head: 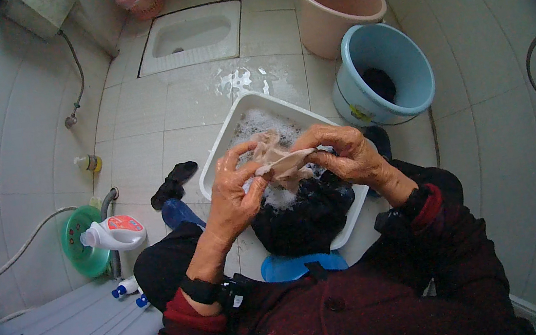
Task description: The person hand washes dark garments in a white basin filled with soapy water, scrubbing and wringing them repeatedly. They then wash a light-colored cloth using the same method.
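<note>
Between my two hands a wet beige cloth (284, 162) is stretched, bunched at its far end; whether it is a sock or a small rag I cannot tell. My left hand (239, 184) pinches its left side between thumb and fingers. At the right edge, my right hand (346, 154) grips it the same way. Below the cloth stands a white rectangular plastic basin (219, 156) with soapy, foamy water (261, 119). Dark wet clothing (301, 219) lies heaped in the basin's near end, partly over its rim.
A light blue bucket (352, 73) with something dark inside and a pink bucket (314, 22) stand right. A squat toilet (197, 31) lies beyond. Black socks (173, 185), a white detergent bottle (120, 234) and a green basin (77, 253) are left. Water wets the floor tiles (240, 80).
</note>
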A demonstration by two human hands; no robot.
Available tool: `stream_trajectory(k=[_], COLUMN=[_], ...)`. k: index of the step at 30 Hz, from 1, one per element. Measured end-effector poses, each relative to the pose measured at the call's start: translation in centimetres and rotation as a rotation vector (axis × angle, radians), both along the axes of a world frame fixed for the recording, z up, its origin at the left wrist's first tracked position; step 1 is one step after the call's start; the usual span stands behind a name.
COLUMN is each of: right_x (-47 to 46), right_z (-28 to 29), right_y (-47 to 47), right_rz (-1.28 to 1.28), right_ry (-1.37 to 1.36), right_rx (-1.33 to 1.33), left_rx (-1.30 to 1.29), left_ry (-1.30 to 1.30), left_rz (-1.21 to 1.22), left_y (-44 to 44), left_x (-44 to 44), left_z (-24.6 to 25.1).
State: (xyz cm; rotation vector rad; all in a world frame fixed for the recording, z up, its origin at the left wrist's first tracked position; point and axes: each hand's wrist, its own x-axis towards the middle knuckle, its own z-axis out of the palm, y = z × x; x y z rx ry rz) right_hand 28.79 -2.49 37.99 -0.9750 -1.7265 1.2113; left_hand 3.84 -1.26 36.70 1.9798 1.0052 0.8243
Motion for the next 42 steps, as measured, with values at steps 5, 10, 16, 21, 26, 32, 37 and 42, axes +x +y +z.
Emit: stream_trajectory(k=[5, 10, 16, 21, 26, 32, 37, 42], right_x=[0.5, 1.1, 1.3, 1.2, 0.9, 0.1, 0.0, -0.4], right_z=[0.2, 0.6, 0.8, 0.9, 0.7, -0.1, -1.0, -2.4], right_y=[0.3, 0.8, 0.6, 0.4, 0.6, 0.8, 1.1, 0.9], right_rz=[-0.151, -0.156, -0.121, -0.127, -0.155, -0.141, -0.178, -0.172], right_ry=[0.209, 0.591, 0.618, 0.638, 0.619, 0.543, 0.486, 0.140], right_rx=[-0.403, -0.617, -0.654, -0.677, -0.639, -0.552, -0.474, -0.469], left_rx=[-0.414, -0.519, -0.542, -0.723, -0.711, -0.580, -0.964, -1.171], left_ry=[-0.153, -0.280, -0.419, -0.534, -0.324, 0.300, -0.155, -0.553], left_rz=[0.096, 0.075, 0.022, -0.004, -0.146, -0.478, -0.413, -0.290], left_y=[0.3, -0.1, 0.1, 0.0, -0.3, -1.3, -1.0, -1.4], left_x=[-0.2, 0.0, -0.1, -0.3, 0.1, 1.8, 1.1, 0.4], left_z=[0.7, 1.1, 0.4, 0.0, -0.1, -0.7, -0.2, 0.2])
